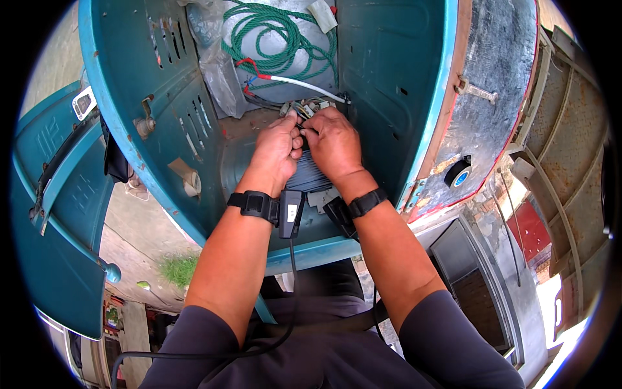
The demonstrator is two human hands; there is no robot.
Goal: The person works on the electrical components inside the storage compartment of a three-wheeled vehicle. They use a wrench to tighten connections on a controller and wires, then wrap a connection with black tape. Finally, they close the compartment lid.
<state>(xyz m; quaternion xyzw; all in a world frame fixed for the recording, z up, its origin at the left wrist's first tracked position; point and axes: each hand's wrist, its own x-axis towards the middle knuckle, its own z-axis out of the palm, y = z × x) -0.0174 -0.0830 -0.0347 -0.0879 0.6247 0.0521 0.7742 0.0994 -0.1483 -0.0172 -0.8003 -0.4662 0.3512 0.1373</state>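
Wrists come first, each strapped with a black band, the forearms rising from the lower edge into a teal metal cabinet point(382, 78). Left hand point(277, 144) and right hand point(332, 141) meet knuckle to knuckle near the cabinet's back wall, both closed in a fingertip pinch on a small cluster of wires point(306, 109). The step in hand looks like joining or twisting wire ends; the next move would call for a steady pinch and fine finger work in a cramped space. Behind them a white cable point(304, 83) runs toward the right wall, and a coil of green rope point(275, 39) lies at the top. On the cabinet's right ledge sits a roll of black tape point(459, 174). The wire ends themselves are mostly covered by the fingers, so their state is hard to make out.
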